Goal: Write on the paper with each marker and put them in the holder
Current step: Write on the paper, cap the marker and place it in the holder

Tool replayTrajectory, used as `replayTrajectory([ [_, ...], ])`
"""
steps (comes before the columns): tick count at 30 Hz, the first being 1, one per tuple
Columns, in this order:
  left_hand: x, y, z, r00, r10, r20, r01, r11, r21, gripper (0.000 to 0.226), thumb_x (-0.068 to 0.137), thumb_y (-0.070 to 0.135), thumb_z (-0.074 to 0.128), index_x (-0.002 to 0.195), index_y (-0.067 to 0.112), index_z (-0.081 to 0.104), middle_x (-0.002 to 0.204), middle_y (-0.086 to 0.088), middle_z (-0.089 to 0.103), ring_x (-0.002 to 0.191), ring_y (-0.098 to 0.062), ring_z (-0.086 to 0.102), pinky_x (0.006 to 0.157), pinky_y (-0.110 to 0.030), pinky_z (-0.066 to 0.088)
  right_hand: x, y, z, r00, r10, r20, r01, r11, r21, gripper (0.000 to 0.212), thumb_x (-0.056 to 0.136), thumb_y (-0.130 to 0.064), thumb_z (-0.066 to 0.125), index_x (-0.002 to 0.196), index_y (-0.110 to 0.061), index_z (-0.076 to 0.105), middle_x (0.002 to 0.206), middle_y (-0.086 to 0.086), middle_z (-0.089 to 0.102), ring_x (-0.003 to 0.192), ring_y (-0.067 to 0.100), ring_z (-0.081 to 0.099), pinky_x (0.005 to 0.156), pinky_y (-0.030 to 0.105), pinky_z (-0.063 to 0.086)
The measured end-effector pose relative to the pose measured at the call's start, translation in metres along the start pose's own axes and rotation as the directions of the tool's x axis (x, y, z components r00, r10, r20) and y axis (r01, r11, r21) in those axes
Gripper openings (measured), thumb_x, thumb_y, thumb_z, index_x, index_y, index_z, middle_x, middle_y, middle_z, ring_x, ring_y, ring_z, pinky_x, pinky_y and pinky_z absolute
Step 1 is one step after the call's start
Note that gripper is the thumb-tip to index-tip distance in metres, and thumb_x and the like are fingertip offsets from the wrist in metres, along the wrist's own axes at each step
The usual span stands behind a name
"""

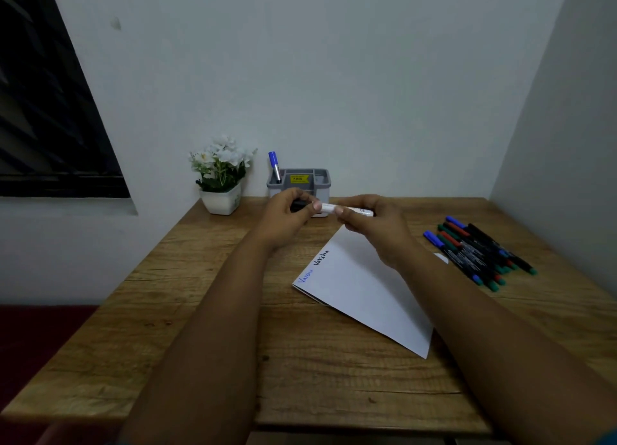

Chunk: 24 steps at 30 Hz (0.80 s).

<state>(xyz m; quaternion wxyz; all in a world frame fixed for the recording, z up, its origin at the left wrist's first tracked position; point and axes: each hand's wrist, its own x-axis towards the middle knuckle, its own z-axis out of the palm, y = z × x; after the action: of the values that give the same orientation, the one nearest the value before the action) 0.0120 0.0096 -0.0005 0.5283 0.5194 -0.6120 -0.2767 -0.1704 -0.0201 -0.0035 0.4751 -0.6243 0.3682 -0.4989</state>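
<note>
1. hands meet above the wooden table (pixel 207 311): left hand (pixel 287 217) pinches the black cap end of a white marker (pixel 334 208), right hand (pixel 370 224) grips its barrel.
2. paper (pixel 364 287) lies below, bearing blue and black writing.
3. grey holder (pixel 300 181) behind holds one blue marker (pixel 274 164).
4. loose markers (pixel 480 251) lie at the right.

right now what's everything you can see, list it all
held marker: one, white barrel with a black cap, between both hands above the table
holder: one, grey, back of the table
blue marker: one, standing in the holder
marker pile: several, blue, red, green and black caps, right side of the table
paper: one, white, writing in blue and black, table centre
plant: one, white flowers, white pot, left of the holder
table: one, wood
left hand: grips the black cap end
right hand: grips the barrel
</note>
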Motion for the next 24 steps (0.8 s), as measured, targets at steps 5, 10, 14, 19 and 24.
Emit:
replayTrajectory([
  [5,0.0,0.0,-0.006,1.0,0.016,0.003,-0.016,0.999,0.031,0.009,0.093,0.024,0.061,0.096,0.016,0.062,0.089,0.004,0.064,0.079,-0.005,0.057,0.071,-0.019,0.044,0.001,0.005,0.009,0.893,-0.441,0.086,0.398,0.688,-0.607,0.019,0.093,-0.027,0.064,0.101,-0.012,0.073,0.069,-0.004,0.06,0.057,0.001,0.048,0.055,0.008,0.034],
  [10,0.001,0.003,-0.008,0.998,0.058,0.004,-0.058,0.996,0.072,0.01,0.093,0.017,0.061,0.101,0.01,0.061,0.094,0.002,0.063,0.086,-0.005,0.058,0.076,-0.018,0.048,0.008,0.013,0.012,0.875,-0.427,0.229,0.456,0.567,-0.686,0.022,0.099,-0.027,0.052,0.1,-0.009,0.064,0.073,-0.003,0.053,0.067,0.016,0.049,0.055,0.021,0.03],
  [14,0.003,0.001,-0.005,0.994,0.089,-0.057,-0.086,0.995,0.049,0.024,0.092,0.007,0.06,0.109,0.016,0.047,0.099,0.0,0.056,0.086,0.0,0.057,0.082,-0.021,0.046,0.011,0.023,0.019,0.861,-0.359,0.36,0.498,0.455,-0.738,0.023,0.101,-0.029,0.044,0.105,-0.01,0.056,0.089,0.01,0.062,0.087,0.024,0.05,0.067,0.035,0.039],
  [19,0.005,-0.001,0.001,0.984,0.085,-0.155,-0.118,0.969,-0.219,0.054,0.088,-0.008,0.059,0.125,0.017,0.03,0.105,-0.005,0.06,0.084,-0.006,0.066,0.079,-0.021,0.054,0.031,-0.007,0.029,0.866,-0.207,0.455,0.492,0.52,-0.699,0.036,0.096,-0.019,0.054,0.129,-0.012,0.041,0.101,0.012,0.064,0.082,0.025,0.06,0.067,0.035,0.045],
  [24,0.023,-0.018,0.003,0.936,-0.013,-0.351,-0.098,0.95,-0.297,0.036,0.098,0.004,0.048,0.128,0.019,0.035,0.109,-0.005,0.056,0.073,-0.008,0.063,0.064,-0.025,0.051,0.065,-0.026,0.026,0.884,-0.175,0.433,0.445,0.598,-0.667,0.096,0.088,-0.008,0.067,0.155,-0.025,0.0,0.088,-0.001,0.059,0.064,0.008,0.058,0.063,0.015,0.047],
])
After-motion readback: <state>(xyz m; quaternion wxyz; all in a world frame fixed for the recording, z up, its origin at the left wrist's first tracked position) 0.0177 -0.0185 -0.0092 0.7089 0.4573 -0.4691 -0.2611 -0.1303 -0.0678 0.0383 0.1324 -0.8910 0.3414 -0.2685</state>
